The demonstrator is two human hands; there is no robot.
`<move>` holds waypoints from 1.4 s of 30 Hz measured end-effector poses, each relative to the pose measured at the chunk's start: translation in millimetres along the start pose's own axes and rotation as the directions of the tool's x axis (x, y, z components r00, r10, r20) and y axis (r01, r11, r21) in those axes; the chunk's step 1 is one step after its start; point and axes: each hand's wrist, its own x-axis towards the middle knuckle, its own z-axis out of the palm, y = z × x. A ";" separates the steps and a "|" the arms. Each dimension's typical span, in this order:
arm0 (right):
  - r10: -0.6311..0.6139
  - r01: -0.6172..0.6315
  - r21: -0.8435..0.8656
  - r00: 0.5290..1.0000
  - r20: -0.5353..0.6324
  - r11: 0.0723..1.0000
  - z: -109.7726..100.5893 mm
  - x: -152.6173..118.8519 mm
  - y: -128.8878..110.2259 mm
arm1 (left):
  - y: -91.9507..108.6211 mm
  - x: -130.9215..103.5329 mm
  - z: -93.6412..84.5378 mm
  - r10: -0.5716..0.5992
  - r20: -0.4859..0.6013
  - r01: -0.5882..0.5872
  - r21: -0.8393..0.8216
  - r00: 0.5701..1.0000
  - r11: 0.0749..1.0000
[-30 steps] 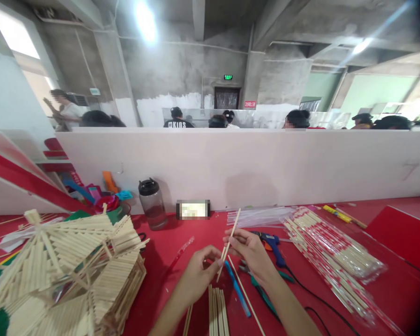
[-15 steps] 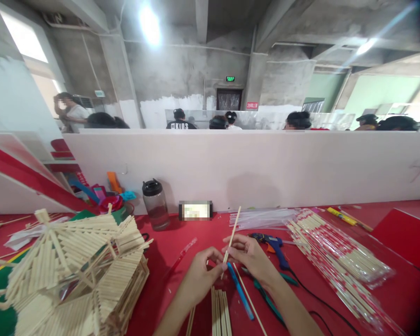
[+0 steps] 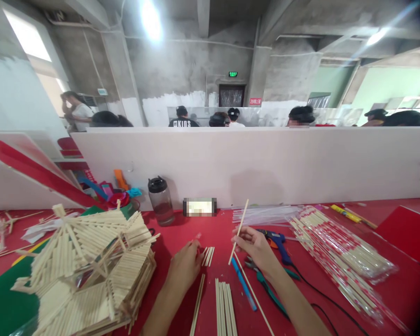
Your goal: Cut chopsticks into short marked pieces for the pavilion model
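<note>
My right hand (image 3: 254,245) pinches a thin wooden stick (image 3: 239,231), which stands slanted above the red table. Over the table to the left, my left hand (image 3: 186,261) has its fingers bent down beside a few short sticks (image 3: 208,256); what its fingertips hold, if anything, is hidden, though a clear red-marked strip (image 3: 198,237) shows just behind them. Longer sticks (image 3: 226,308) lie in a bundle below, near the front edge. A blue pen (image 3: 244,283) and another long stick (image 3: 254,293) rest under my right hand.
A large stick-built model (image 3: 94,275) fills the left side. Behind stand a bottle (image 3: 161,200) and a phone-like object (image 3: 199,207) by the white partition (image 3: 210,163). Right are green-handled pliers (image 3: 271,294), a blue glue gun (image 3: 282,247) with its cable, and packed sticks (image 3: 346,247).
My hands have moved apart. The left one has left the stick and gone left, beside the short sticks, now uncovered. My right hand still holds its stick. The view has shifted slightly.
</note>
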 end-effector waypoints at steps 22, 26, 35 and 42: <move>0.105 -0.123 0.089 0.978 0.178 0.988 5.0 -4.3 12.1 | 21.9 -5.4 10.5 0.082 -0.080 -0.084 -0.030 0.993 0.996; 0.096 -0.116 0.135 0.985 0.144 0.984 7.1 -5.0 8.1 | 38.8 -7.7 0.7 0.175 0.024 -0.148 -0.427 0.984 0.892; 0.119 -0.136 0.179 0.987 0.106 0.974 10.6 -6.5 3.0 | 51.9 -9.8 13.4 0.201 0.285 0.174 -0.881 0.937 0.439; 0.110 -0.126 0.163 0.988 0.104 0.979 7.3 -7.2 -0.2 | 53.8 -7.2 9.9 0.187 0.284 0.215 -0.922 0.940 0.321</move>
